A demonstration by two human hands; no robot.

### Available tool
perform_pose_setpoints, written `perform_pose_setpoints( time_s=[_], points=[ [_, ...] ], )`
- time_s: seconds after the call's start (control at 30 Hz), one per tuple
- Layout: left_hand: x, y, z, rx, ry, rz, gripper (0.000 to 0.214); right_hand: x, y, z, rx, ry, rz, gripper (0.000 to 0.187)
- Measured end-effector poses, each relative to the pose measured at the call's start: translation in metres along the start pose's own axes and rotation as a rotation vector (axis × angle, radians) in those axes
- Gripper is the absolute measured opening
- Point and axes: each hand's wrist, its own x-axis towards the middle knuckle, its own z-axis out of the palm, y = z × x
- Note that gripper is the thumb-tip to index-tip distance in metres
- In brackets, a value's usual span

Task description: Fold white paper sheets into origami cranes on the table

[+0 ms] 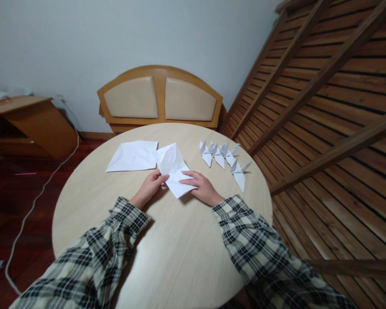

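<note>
Between my two hands is a partly folded sheet of white paper (172, 161), creased, with a raised peak at its far end and a pointed corner toward me. My left hand (152, 183) pinches its left edge with the thumb on top. On the right side, my right hand (203, 187) grips the folded paper, fingers lying over the top; its thumb is hidden. Flat on the table to the left lies a stack of white paper (133, 155), lightly creased. Several folded paper cranes (223, 152) stand in a group at the right, with one crane (240, 174) nearer to me.
The round wooden table (180, 257) carries all the paper. Behind it stands a headboard (162, 96) with padded panels. Wooden slats (334, 120) lean along the right side. At the left are a desk (28, 124) and a white cable (38, 193) running across the floor.
</note>
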Motion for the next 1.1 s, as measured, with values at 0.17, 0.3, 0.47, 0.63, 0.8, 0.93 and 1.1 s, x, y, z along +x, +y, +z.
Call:
perform_pose_setpoints(
  time_s=[0.17,0.3,0.47,0.63,0.8,0.93,1.1],
  points=[
    [0.001,-0.002,0.000,-0.024,-0.021,-0.040,0.029,0.000,-0.001,0.000,-0.028,-0.023,-0.012,0.048],
    [0.002,-0.005,-0.002,0.010,0.003,-0.020,0.026,0.000,-0.005,-0.002,-0.030,-0.046,0.012,0.053],
    [0.002,-0.006,-0.003,0.027,0.001,0.001,0.023,0.002,-0.005,-0.002,-0.030,0.008,-0.002,0.036],
    [0.003,-0.010,-0.005,0.028,0.006,-0.015,0.021,0.002,-0.005,0.000,0.015,0.087,0.032,0.025],
    [0.003,-0.008,-0.004,0.004,0.033,-0.031,0.022,0.002,-0.008,0.003,0.106,0.166,0.079,0.020],
    [0.001,-0.005,-0.001,-0.020,0.043,-0.025,0.026,0.004,-0.004,0.006,0.153,0.261,0.163,0.013],
    [0.001,-0.006,-0.001,-0.010,0.065,-0.008,0.033,0.005,0.000,0.006,0.166,0.328,0.232,0.030]
  ],
)
